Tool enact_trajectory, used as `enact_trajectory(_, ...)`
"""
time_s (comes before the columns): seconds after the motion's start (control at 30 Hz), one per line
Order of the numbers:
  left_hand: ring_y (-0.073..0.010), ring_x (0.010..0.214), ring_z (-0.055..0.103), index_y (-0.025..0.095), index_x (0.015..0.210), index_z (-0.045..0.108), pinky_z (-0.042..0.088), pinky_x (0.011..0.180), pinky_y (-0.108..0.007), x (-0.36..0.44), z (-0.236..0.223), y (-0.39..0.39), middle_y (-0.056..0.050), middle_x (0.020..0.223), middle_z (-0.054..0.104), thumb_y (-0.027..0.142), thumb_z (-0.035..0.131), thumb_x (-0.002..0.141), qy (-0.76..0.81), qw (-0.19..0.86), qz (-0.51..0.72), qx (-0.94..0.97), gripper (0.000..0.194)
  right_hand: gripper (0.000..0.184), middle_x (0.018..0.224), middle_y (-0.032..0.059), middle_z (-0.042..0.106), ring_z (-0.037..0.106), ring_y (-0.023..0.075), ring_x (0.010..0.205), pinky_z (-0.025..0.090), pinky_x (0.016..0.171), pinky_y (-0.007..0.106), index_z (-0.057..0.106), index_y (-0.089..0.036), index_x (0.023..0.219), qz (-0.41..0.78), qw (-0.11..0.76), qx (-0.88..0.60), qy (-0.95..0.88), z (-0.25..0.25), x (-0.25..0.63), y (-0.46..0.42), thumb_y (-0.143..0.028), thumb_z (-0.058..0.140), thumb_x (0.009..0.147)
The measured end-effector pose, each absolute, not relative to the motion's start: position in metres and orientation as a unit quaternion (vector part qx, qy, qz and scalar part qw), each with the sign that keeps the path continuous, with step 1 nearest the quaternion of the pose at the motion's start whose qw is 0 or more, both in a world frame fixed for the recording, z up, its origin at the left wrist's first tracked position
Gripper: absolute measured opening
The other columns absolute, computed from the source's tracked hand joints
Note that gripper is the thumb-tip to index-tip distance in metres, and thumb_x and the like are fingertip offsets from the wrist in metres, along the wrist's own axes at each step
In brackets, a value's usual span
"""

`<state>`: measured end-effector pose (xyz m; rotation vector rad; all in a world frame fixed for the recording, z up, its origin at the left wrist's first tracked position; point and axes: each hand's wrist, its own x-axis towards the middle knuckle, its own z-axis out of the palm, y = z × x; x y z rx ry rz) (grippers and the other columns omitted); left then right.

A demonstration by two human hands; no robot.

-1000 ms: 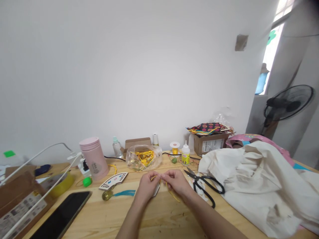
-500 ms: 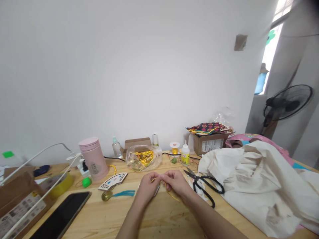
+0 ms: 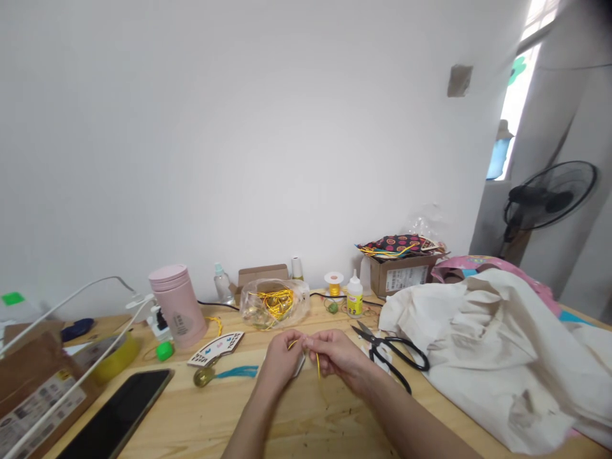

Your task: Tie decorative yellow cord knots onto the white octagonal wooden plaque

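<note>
Golden-yellow cord (image 3: 318, 368) hung downward toward six o'clock from the pinching right hand (image 3: 337, 357), while the closed left hand (image 3: 282, 363), just beside it at nine o'clock, gripped another stretch.

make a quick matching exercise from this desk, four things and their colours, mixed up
Things:
1 scissors handles
2 tassel
3 insulated flask
4 hand-held cord

Colours:
a pink
b black
c yellow
d teal

Pairs: 1-b, 2-d, 3-a, 4-c
</note>
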<state>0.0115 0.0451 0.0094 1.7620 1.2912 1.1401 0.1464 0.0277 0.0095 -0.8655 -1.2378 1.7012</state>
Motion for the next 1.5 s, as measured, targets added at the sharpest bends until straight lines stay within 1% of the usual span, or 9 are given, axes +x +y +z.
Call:
enact_trajectory(0.1, -0.0166, 0.055, 0.051, 0.015, 0.051, 0.058, 0.037, 0.055, -0.024, 0.012, 0.010, 0.045, -0.001, 0.051, 0.058, 0.030, 0.051, 0.064, 0.499, 0.326, 0.433, 0.676, 0.021, 0.027, 0.045, -0.0062, 0.046, 0.032, 0.0015, 0.033, 0.022, 0.036, 0.016, 0.053, -0.013, 0.057, 0.676, 0.444, -0.356, -0.468, 0.009, 0.146, 0.030, -0.039, 0.057, 0.061)
enact_trajectory(0.3, -0.0158, 0.053, 0.050, 0.014, 0.053, 0.059, 0.036, 0.052, -0.023, 0.013, 0.010, 0.046, 0.000, 0.049, 0.057, 0.034, 0.051, 0.064, 0.503, 0.320, 0.444, 0.668, 0.024, 0.022, 0.048, -0.0061, 0.047, 0.032, 0.0007, 0.034, 0.022, 0.036, 0.016, 0.056, -0.012, 0.064, 0.692, 0.473, -0.361, -0.409, 0.013, 0.146, 0.031, -0.034, 0.057, 0.062)
enact_trajectory(0.67, -0.0145, 0.052, 0.048, 0.013, 0.057, 0.058, 0.035, 0.049, -0.022, 0.012, 0.008, 0.047, 0.000, 0.050, 0.055, 0.035, 0.049, 0.066, 0.497, 0.321, 0.447, 0.671, 0.026, 0.020, 0.049, -0.0068, 0.046, 0.031, -0.0007, 0.035, 0.019, 0.037, 0.014, 0.056, -0.013, 0.066, 0.713, 0.475, -0.351, -0.378, 0.012, 0.148, 0.032, -0.032, 0.058, 0.062)
enact_trajectory(0.8, -0.0146, 0.049, 0.048, 0.013, 0.055, 0.058, 0.035, 0.048, -0.022, 0.012, 0.007, 0.048, 0.001, 0.047, 0.054, 0.039, 0.050, 0.064, 0.500, 0.328, 0.452, 0.661, 0.029, 0.018, 0.049, -0.0069, 0.045, 0.030, -0.0007, 0.034, 0.018, 0.037, 0.014, 0.056, -0.013, 0.065, 0.717, 0.472, -0.355, -0.371, 0.013, 0.148, 0.032, -0.030, 0.058, 0.062)
enact_trajectory(1.03, -0.0127, 0.047, 0.045, 0.014, 0.051, 0.056, 0.032, 0.046, -0.022, 0.013, 0.009, 0.047, 0.002, 0.044, 0.051, 0.037, 0.053, 0.063, 0.489, 0.337, 0.465, 0.657, 0.027, 0.017, 0.048, -0.0068, 0.045, 0.032, -0.0008, 0.034, 0.019, 0.037, 0.014, 0.056, -0.013, 0.066, 0.719, 0.476, -0.350, -0.367, 0.012, 0.148, 0.032, -0.030, 0.058, 0.063)
enact_trajectory(1.1, -0.0100, 0.042, 0.041, 0.013, 0.050, 0.055, 0.029, 0.042, -0.020, 0.013, 0.009, 0.047, 0.004, 0.041, 0.047, 0.038, 0.056, 0.060, 0.482, 0.370, 0.477, 0.634, 0.027, 0.017, 0.049, -0.0069, 0.046, 0.032, -0.0009, 0.034, 0.020, 0.037, 0.013, 0.057, -0.013, 0.066, 0.725, 0.476, -0.344, -0.360, 0.011, 0.148, 0.032, -0.029, 0.058, 0.063)
enact_trajectory(1.2, -0.0043, 0.030, 0.025, 0.014, 0.055, 0.051, 0.018, 0.033, -0.017, 0.014, 0.011, 0.045, 0.009, 0.033, 0.033, 0.042, 0.058, 0.057, 0.460, 0.489, 0.482, 0.563, 0.029, 0.017, 0.050, -0.0067, 0.047, 0.035, -0.0013, 0.035, 0.023, 0.038, 0.012, 0.058, -0.012, 0.070, 0.746, 0.471, -0.323, -0.343, 0.011, 0.150, 0.032, -0.027, 0.058, 0.064)
enact_trajectory(1.3, -0.0014, 0.028, 0.012, 0.016, 0.059, 0.045, 0.007, 0.030, -0.015, 0.014, 0.016, 0.042, 0.013, 0.033, 0.022, 0.042, 0.059, 0.057, 0.408, 0.592, 0.493, 0.490, 0.029, 0.016, 0.051, -0.0062, 0.050, 0.038, -0.0012, 0.036, 0.027, 0.038, 0.011, 0.058, -0.011, 0.074, 0.786, 0.456, -0.292, -0.298, 0.014, 0.152, 0.032, -0.023, 0.058, 0.064)
enact_trajectory(1.5, -0.0001, 0.030, 0.010, 0.016, 0.060, 0.043, 0.004, 0.030, -0.013, 0.012, 0.020, 0.040, 0.014, 0.037, 0.021, 0.037, 0.062, 0.059, 0.354, 0.644, 0.503, 0.456, 0.028, 0.007, 0.045, -0.0073, 0.048, 0.036, 0.0000, 0.032, 0.030, 0.038, 0.011, 0.051, -0.013, 0.063, 0.849, 0.414, -0.247, -0.216, 0.020, 0.155, 0.034, -0.020, 0.052, 0.065)
